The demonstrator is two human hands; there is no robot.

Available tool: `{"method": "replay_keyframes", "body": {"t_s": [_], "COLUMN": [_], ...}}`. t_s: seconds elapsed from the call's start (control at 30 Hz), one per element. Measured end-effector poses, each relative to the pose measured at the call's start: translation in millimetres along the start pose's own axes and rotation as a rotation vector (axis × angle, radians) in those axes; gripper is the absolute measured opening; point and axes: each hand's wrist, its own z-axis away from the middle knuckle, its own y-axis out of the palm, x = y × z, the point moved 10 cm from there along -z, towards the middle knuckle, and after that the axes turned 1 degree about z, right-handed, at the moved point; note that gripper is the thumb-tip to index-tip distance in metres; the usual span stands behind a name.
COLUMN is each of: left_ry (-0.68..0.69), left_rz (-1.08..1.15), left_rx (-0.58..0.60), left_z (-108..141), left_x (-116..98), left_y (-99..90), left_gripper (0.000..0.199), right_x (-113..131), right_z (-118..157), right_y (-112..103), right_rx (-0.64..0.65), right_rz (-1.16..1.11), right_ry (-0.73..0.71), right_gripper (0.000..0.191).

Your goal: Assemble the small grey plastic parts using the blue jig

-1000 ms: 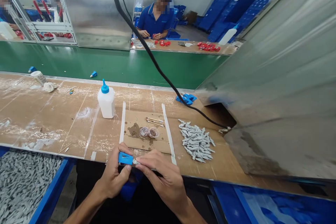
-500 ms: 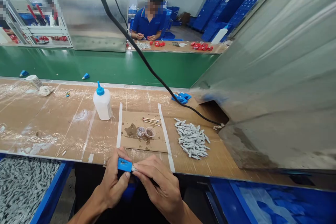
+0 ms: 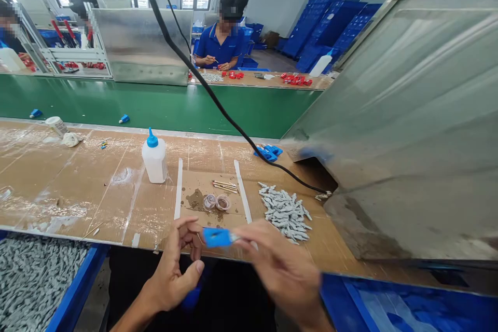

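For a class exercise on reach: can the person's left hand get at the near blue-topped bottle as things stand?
Probably yes: the left hand is open and seems empty, the blue part being in the right hand, and nothing stands between the left hand and the upright bottle.

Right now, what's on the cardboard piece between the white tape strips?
Two small round tubs, several thin sticks and dark stains. The left hand partly covers the near edge of the cardboard piece; what lies beneath the tubs is hidden.
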Motion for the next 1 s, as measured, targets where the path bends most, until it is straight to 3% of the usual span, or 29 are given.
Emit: {"method": "replay_keyframes", "body": {"t_s": [0.13,0.17,0.23,0.3,0.43,0.6,0.7,0.8,0.9,1.0], "left_ry": [-0.08,-0.124,-0.207,-0.264,-0.282,-0.254,-0.241,-0.238,-0.242,-0.26], "left_rz": [0.287,0.376,0.523,0.582,0.588,0.613,0.624,0.627,0.628,0.627], "left_rx": [-0.053,-0.062,-0.084,-0.12,-0.187,-0.213,-0.218,-0.214,-0.208,-0.21], "left_z": [-6,-7,-7,-5,1,4,4,3,2,1], "left_x": [19,26,36,42,44,44,42,39,37,39], "left_y": [-2.9,-3.1,-2.7,-3.5,-5.8,-8.5,-11.6,-13.2,-12.9,-10.3], "left_gripper": [0.051,0.048,0.044,0.042,0.039,0.039,0.041,0.042,0.042,0.041], "right_x": [-49,-70,-113,-157,-240,-298,-308,-294,-253,-183], "right_z": [-20,-27,-52,-82,-128,-154,-158,-150,-130,-95], "right_y": [-112,-130,-146,-146,-113,-76,-65,-67,-81,-106], "right_rx": [-0.582,-0.667,-0.649,-0.542,-0.273,-0.254,-0.281,-0.258,-0.232,-0.231], "right_rz": [0.231,0.236,0.253,0.312,0.346,0.256,0.182,0.163,0.206,0.336], "right_ry": [0.178,0.254,0.362,0.452,0.639,0.754,0.771,0.735,0.644,0.455], "right_gripper": [0.012,0.017,0.024,0.022,0.005,0.007,0.017,0.017,0.018,0.024]}}
